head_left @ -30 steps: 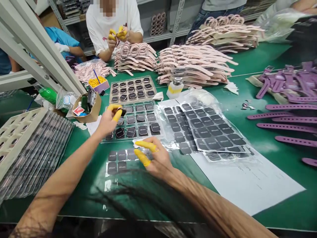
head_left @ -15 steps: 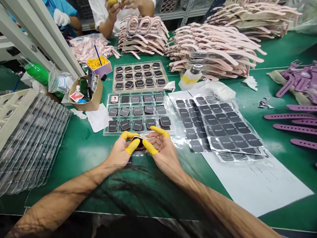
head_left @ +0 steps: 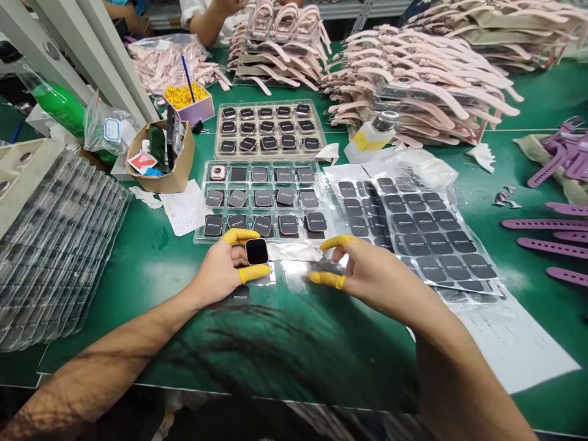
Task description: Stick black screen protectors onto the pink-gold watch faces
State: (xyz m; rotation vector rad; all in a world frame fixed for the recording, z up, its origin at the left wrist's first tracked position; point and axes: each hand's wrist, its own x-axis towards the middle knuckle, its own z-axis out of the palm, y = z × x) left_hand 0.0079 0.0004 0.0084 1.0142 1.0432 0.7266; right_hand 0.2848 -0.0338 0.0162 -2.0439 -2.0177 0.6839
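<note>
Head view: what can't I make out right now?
In the head view:
Back of the square, black-faced watch case in the left hand: turned away from the camera.
Whether the right hand touches the small dark patch near it: blurred.
Right ends of the purple perforated straps: cut off by the right edge.
Wording on the large white paper sheet: too small.

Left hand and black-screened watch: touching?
Touching. The head view shows the left hand holding the black-screened watch, yellow-covered fingers at its upper and lower edges.
</note>
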